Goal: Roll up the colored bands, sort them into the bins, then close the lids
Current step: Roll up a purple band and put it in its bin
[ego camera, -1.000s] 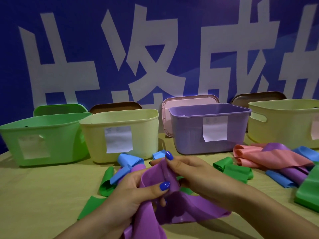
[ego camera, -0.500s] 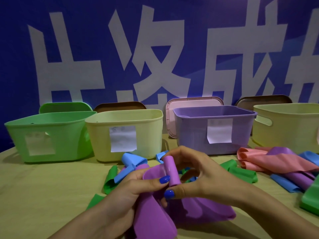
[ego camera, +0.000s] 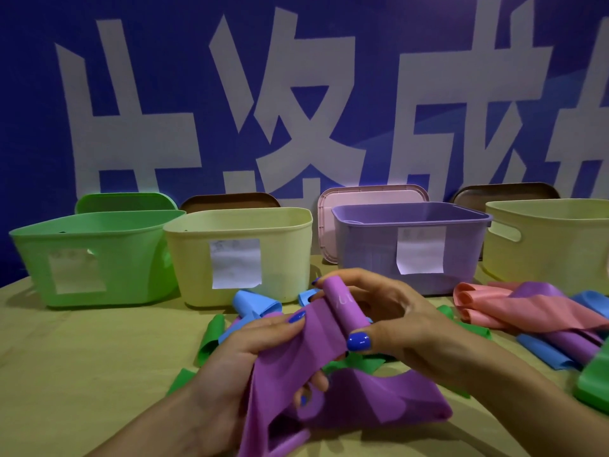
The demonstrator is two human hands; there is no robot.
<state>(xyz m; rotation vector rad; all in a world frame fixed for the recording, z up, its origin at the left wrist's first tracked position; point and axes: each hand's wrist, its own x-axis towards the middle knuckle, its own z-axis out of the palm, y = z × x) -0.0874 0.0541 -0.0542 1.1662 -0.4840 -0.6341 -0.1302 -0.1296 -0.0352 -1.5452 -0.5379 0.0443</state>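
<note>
Purple band [ego camera: 329, 384]: held above the tabletop [ego camera: 82, 364] in front of the bins, one end wound into a short tight roll, the long loose tail draped down over the left palm and onto the tabletop.

Risk: the roll looks springy; a slackened pinch would likely let it unwind. The tail sags in folds, so uneven feeding could skew the roll into a cone. Loose green, blue and pink bands lie close by and could get caught in the winding.

Right hand [ego camera: 405, 321]: grip clenched on the roll, thumb at its near end, fingers curled round the far side.

Left hand [ego camera: 257, 354]: palm up under the tail, thumb pressing the flat strip beside the roll, fingers curled round the band below.

Purple bin [ego camera: 369, 258]: open, just behind the hands, pink lid [ego camera: 372, 194] leaning behind it.
</note>
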